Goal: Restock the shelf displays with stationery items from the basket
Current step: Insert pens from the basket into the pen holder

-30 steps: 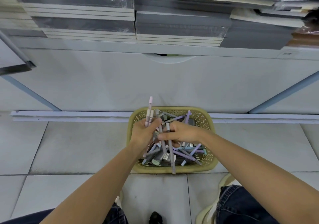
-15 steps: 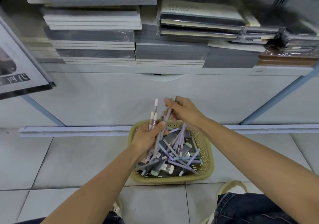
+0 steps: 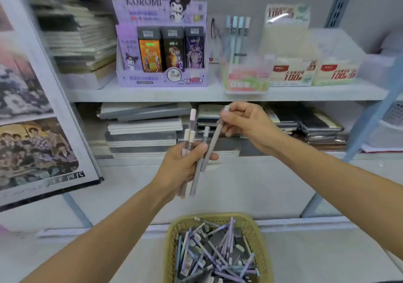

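Left hand [image 3: 185,164]: centre, grips a bunch of pens [image 3: 189,139] upright.
Right hand [image 3: 246,123]: at 1 o'clock from the left, pinches a grey pen [image 3: 212,143] by its top.
Basket [image 3: 218,216]: 6 o'clock, filled.
Display [image 3: 161,42]: 12 o'clock.

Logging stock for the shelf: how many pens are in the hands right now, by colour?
Pink-capped plastic pens: 3, in the left hand
Grey plastic pens: 2, one pinched by the right hand
Total: 5
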A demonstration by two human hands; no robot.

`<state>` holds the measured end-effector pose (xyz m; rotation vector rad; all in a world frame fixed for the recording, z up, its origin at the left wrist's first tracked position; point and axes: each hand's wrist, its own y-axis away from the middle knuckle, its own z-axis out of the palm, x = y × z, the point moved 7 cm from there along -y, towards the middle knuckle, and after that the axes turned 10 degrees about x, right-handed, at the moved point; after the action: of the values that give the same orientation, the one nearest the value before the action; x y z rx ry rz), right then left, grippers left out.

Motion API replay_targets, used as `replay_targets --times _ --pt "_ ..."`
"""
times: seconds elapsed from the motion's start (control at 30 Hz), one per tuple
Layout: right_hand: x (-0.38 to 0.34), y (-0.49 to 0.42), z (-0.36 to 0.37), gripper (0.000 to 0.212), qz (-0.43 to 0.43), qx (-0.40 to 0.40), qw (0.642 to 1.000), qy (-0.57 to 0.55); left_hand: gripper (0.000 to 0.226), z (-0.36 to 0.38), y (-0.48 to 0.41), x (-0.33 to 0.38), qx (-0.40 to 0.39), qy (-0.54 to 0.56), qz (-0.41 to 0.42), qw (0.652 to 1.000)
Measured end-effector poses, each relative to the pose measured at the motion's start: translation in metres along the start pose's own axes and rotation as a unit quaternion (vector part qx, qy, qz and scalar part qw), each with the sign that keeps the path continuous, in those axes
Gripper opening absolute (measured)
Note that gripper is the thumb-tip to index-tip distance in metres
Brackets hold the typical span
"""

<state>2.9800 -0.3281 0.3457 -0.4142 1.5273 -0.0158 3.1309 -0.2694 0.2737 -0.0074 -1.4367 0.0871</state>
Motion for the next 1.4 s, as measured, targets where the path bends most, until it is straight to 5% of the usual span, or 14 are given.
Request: replay_targets --times 0.3,0.53,0.83,1.23,1.4 --pt "-0.187 -0.054 -0.057 0.014 -0.211 0.145 0.967 0.022 0.024 0.006 -0.043 0.143 0.059 0.004 0.150 0.987" --pt "-0.194 -0.103 -0.105 0.018 -0.221 0.257 0.923 0.184 0.027 0.025 -0.073 0.175 0.041 0.022 0.176 0.983" --pt "-0.167 -0.146 -0.108 0.024 -0.218 0.251 0.867 0.372 0.029 0.059 -0.103 0.188 -0.009 -0.053 0.203 0.978" --pt "-0.162 -0.154 -0.099 0.034 -0.251 0.201 0.828 0.460 0.032 0.067 -0.127 0.185 -0.007 -0.044 0.194 0.980" --pt "-0.167 -0.155 -0.100 0.014 -0.286 0.215 0.820 0.447 0.035 0.065 -0.128 0.183 -0.004 -0.035 0.176 0.984"
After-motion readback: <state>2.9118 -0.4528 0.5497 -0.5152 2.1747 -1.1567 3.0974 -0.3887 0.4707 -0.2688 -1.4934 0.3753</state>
